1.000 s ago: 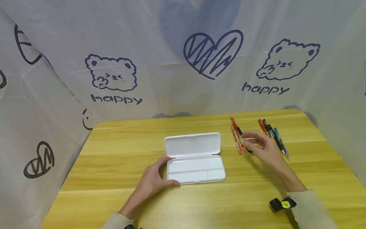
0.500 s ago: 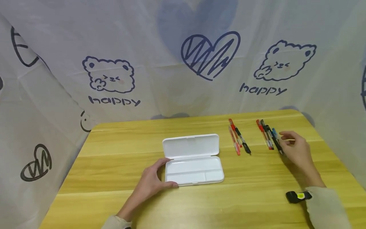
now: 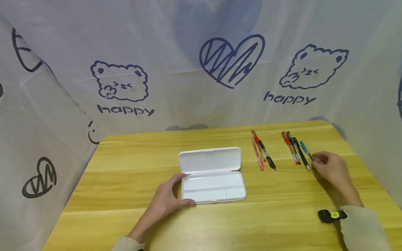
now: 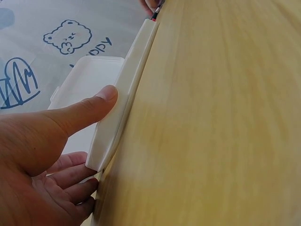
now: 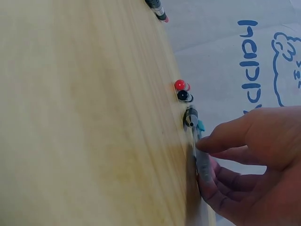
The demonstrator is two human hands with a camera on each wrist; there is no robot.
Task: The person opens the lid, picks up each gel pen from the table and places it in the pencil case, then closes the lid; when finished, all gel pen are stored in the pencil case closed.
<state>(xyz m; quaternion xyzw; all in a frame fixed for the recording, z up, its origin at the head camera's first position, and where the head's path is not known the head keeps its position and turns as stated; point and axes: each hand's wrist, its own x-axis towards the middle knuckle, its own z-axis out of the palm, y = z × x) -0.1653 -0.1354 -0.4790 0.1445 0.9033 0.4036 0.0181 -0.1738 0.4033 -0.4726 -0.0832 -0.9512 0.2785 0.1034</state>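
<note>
A white pencil case (image 3: 209, 185) lies with its lid (image 3: 209, 160) raised, its tray divided into compartments. My left hand (image 3: 165, 196) grips the case's left end, the thumb on the front wall and the fingers round the back corner. On the right, my right hand (image 3: 334, 170) pinches a blue-topped pen (image 3: 304, 146) with a clear barrel near its lower end. The right wrist view shows that pen (image 5: 203, 165) between thumb and fingers, close over the wood. Just left of it lies a black pen (image 3: 301, 154) with a silver tip.
Beside the black pen lie a red-capped pen (image 3: 289, 144) and a black-capped pen (image 3: 293, 146). Another group, with a pink pen (image 3: 258, 155), a red pen (image 3: 257, 138) and a black pen (image 3: 267, 155), lies nearer the case. A printed cloth (image 3: 188, 104) hangs behind the table (image 3: 132, 150).
My right hand has left the black pen in the nearer group, moved right to the farther group, and taken hold of the blue-topped pen. The left hand stays on the case.
</note>
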